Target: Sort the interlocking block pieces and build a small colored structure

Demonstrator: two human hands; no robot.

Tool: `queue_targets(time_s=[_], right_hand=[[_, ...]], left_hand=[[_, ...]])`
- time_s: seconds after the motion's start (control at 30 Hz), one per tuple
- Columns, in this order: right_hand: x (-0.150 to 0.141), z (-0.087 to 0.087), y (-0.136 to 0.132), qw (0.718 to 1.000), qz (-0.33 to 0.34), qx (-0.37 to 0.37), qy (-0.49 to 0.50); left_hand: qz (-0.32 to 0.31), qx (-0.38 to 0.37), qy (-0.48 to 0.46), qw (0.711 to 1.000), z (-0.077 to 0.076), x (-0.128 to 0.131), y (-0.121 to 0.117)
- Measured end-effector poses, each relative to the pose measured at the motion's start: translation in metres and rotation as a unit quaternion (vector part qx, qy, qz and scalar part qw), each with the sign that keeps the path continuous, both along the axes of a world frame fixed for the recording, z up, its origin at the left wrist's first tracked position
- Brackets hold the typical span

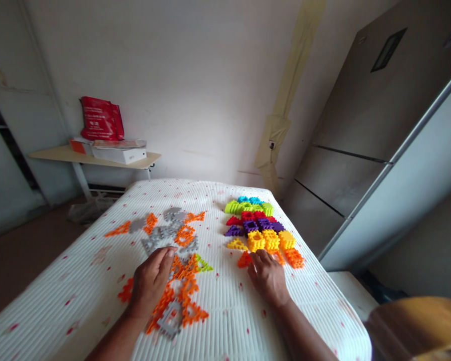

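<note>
My left hand (155, 275) is over the loose interlocking plastic building pieces on the left, thumb pressed against its bent fingers; whatever it pinches is hidden. Grey pieces (165, 233) lie just beyond it, and orange pieces (190, 296) lie beside and below. A grey square frame piece (171, 318) rests nearest me, and a lime triangle (203, 264) lies right of the hand. At the front of the sorted rows, my right hand (269, 277) curls its fingers down on an orange building piece (244, 259). Another orange stack (294, 258) sits to its right.
Beyond my right hand run rows of yellow (271, 240), purple (250, 228), red (248, 216), lime (244, 207) and blue pieces (251, 200). A quilted white cover (225, 321) spreads beneath everything. A side table (56, 153) bears boxes and a red bag (101, 119); a fridge (346, 125) stands right.
</note>
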State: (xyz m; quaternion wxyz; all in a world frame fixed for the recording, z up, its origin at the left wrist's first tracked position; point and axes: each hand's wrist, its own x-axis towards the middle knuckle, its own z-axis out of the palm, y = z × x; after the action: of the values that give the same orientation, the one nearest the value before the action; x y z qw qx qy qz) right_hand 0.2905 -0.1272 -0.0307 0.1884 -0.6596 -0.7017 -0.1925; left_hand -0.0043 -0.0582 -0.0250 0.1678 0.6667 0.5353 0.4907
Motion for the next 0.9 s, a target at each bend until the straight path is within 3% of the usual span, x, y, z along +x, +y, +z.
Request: queue_targets(time_s=[0.43,0.63,0.9], right_hand=[[-0.022,0.005,0.007,0.992,-0.091,-0.082,-0.043],[-0.022,-0.001,0.009,0.993,-0.088,-0.062,-0.050],[-0.019,-0.004,0.008,0.995,-0.079,-0.020,-0.057]], left_hand=[[0.012,-0.019,-0.051,0.998,0.000,-0.002,0.000],[0.013,-0.080,-0.209,0.975,0.005,-0.005,-0.001],[-0.052,-0.092,-0.289,0.951,-0.001,-0.009,0.009]])
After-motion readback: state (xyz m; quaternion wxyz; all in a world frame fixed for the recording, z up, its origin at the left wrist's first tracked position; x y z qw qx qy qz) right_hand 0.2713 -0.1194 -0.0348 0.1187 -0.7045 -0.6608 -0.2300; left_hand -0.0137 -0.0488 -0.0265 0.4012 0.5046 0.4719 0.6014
